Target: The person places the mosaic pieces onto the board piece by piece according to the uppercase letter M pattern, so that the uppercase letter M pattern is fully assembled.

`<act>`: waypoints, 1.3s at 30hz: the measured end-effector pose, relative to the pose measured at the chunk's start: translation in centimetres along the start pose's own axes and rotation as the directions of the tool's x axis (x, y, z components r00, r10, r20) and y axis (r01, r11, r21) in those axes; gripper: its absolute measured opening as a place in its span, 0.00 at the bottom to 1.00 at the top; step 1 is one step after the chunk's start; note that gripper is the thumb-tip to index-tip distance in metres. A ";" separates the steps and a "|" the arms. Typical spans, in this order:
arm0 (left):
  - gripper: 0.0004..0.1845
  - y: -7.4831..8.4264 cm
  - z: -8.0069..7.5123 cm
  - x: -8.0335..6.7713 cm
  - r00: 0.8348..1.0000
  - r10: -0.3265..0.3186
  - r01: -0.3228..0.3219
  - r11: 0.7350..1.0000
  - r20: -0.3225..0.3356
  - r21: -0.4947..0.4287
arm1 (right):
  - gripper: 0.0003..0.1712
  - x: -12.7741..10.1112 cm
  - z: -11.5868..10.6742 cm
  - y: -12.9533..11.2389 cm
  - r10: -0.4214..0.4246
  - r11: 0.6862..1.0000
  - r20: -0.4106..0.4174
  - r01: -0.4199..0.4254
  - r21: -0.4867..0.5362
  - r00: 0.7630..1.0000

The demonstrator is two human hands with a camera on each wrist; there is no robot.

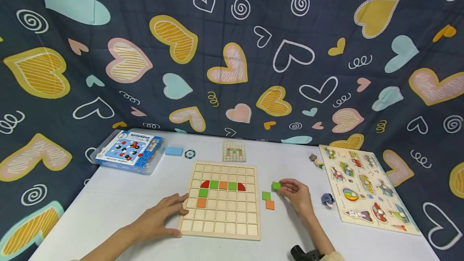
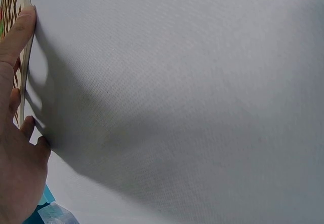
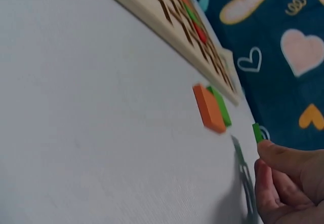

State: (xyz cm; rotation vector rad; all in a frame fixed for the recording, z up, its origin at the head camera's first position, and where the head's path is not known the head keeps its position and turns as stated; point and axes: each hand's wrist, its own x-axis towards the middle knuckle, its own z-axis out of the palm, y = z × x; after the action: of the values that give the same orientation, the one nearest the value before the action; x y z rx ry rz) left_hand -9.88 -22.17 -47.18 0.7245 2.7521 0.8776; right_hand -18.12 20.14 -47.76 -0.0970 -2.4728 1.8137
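A wooden grid board (image 1: 221,228) lies on the white table (image 1: 119,196), with red, green and orange tiles set in its upper rows. My left hand (image 1: 164,216) rests flat against the board's left edge (image 2: 26,67), fingers straight. To the right of the board, my right hand (image 1: 295,194) pinches a green square tile (image 1: 276,185) just above the table; the same green tile (image 3: 257,132) shows at my fingertips in the right wrist view. A loose green tile (image 1: 266,195) and an orange tile (image 1: 270,204) lie beside it.
A picture peg puzzle (image 1: 366,188) lies at the right, with a small grey figure (image 1: 327,199) next to it. A blue boxed kit (image 1: 128,152), a blue block (image 1: 174,150), a round chip (image 1: 190,154) and a pattern card (image 1: 234,151) sit along the back. Patterned cloth surrounds the table.
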 end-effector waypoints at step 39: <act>0.25 0.0 -0.1 0.1 1.000 -0.005 0.005 1.000 0.006 -0.005 | 0.16 -3.4 9.8 -3.5 -0.210 0.976 0.235 0.190 0.106 0.949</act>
State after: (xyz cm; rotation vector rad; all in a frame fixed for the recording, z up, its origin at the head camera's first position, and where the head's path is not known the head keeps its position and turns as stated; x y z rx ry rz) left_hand -9.99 -22.12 -47.11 0.7175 2.7443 0.8797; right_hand -15.72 9.47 -47.43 0.3928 -2.4459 1.9374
